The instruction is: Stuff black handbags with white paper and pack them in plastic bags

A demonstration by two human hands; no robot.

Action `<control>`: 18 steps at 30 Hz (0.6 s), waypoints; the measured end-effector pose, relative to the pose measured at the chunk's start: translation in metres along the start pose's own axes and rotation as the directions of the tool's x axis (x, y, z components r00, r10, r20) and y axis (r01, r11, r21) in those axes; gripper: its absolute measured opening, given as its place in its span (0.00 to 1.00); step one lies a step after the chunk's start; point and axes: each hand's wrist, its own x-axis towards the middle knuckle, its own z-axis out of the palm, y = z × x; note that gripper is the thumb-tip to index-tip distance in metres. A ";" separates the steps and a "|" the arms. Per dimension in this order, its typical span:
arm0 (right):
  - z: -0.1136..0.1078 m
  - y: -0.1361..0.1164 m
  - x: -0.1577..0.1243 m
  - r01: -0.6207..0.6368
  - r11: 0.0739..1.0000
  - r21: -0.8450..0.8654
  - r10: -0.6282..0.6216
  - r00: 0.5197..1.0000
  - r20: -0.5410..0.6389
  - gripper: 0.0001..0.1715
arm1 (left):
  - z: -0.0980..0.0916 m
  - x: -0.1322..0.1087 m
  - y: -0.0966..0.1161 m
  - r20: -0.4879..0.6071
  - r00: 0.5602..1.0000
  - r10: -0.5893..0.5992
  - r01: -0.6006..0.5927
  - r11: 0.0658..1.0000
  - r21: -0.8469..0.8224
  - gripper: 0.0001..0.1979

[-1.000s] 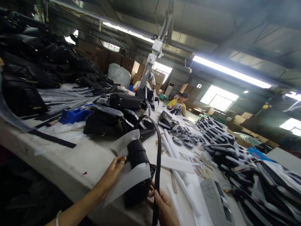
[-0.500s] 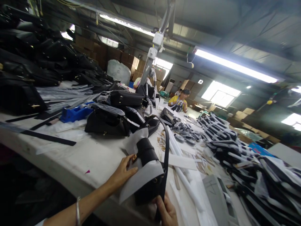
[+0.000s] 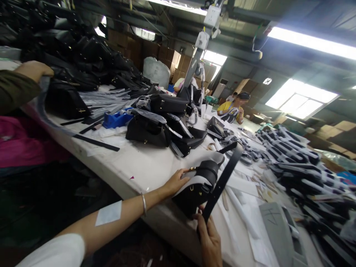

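Note:
A small black handbag point(image 3: 196, 187) wrapped in white paper lies near the front edge of the white table point(image 3: 144, 168). My left hand point(image 3: 175, 181) rests on its left side, fingers curled over the paper and the gold clasp. My right hand point(image 3: 209, 237) is closed on the bag's long black strap point(image 3: 222, 180), which runs up and to the right from my fingers.
Piles of black bags point(image 3: 155, 129) and a blue tray point(image 3: 115, 119) cover the table's left. Wrapped straps point(image 3: 289, 155) are heaped on the right, with white paper rolls point(image 3: 241, 211) beside the bag. Another person's arm point(image 3: 19, 81) reaches in at far left. A worker point(image 3: 233, 111) sits at the far end.
The view swung left and down. The bag has tipped over flatter, and the strap loop has dropped from standing upright to slanting right. Another person's arm has come into view at left.

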 end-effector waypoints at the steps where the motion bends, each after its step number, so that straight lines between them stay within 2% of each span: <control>1: 0.002 -0.006 0.011 0.012 1.000 -0.004 -0.011 1.000 0.029 0.28 | 0.005 0.010 -0.002 -0.047 0.999 -0.016 0.016 1.000 0.000 0.22; 3: 0.004 -0.016 0.034 0.037 0.999 -0.031 -0.034 0.996 0.079 0.29 | 0.012 0.028 -0.002 -0.125 0.992 -0.024 0.027 1.000 0.015 0.21; 6: 0.000 -0.023 0.060 0.067 0.995 -0.067 -0.061 0.995 0.085 0.30 | 0.013 0.046 0.003 -0.212 0.977 -0.001 0.009 0.999 0.035 0.19; 10: -0.017 -0.021 0.065 0.043 0.997 -0.057 -0.043 0.999 0.002 0.29 | 0.004 0.051 0.007 -0.243 0.970 -0.025 0.028 1.000 0.011 0.16; 13: -0.024 -0.020 0.046 0.006 0.998 0.068 0.001 0.995 -0.099 0.31 | -0.005 0.045 0.007 -0.247 0.967 -0.060 0.061 0.998 -0.005 0.16; 15: -0.023 -0.020 0.030 0.012 0.984 0.177 0.012 0.991 -0.132 0.31 | -0.013 0.033 0.011 -0.255 0.964 -0.081 0.084 0.996 0.003 0.16; 16: -0.023 -0.019 0.024 0.022 0.975 0.221 0.006 0.992 -0.129 0.30 | -0.017 0.024 0.014 -0.262 0.961 -0.088 0.094 0.995 0.013 0.16; 18: -0.023 -0.014 0.023 0.021 0.964 0.265 -0.014 0.999 -0.029 0.29 | -0.027 0.003 0.021 -0.254 0.963 -0.091 0.104 0.994 0.038 0.16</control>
